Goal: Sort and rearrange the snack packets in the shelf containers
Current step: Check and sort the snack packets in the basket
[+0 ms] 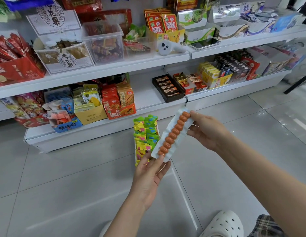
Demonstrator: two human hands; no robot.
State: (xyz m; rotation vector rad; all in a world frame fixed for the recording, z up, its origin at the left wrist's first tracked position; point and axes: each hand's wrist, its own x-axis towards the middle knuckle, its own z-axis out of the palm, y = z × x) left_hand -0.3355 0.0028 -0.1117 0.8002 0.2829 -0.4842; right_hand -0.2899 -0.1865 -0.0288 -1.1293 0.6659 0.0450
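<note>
A long white packet with a row of orange sausage pieces (pixel 172 135) is held slanted above the floor. My left hand (pixel 149 175) pinches its lower end; my right hand (pixel 206 130) pinches its upper end. Just behind it on the floor stands a narrow container (pixel 145 134) full of small green, yellow and pink packets, partly hidden by the long packet and my left hand. Boxes of snack packets fill the shelves (pixel 114 67) beyond.
The bottom shelf (pixel 145 94) has a bare stretch between an orange papaya box (pixel 120 110) and a dark chocolate tray (pixel 167 87). A white controller (pixel 167 47) and a phone (pixel 204 43) lie on the middle shelf. My white clog (pixel 224 224) is on the tiled floor.
</note>
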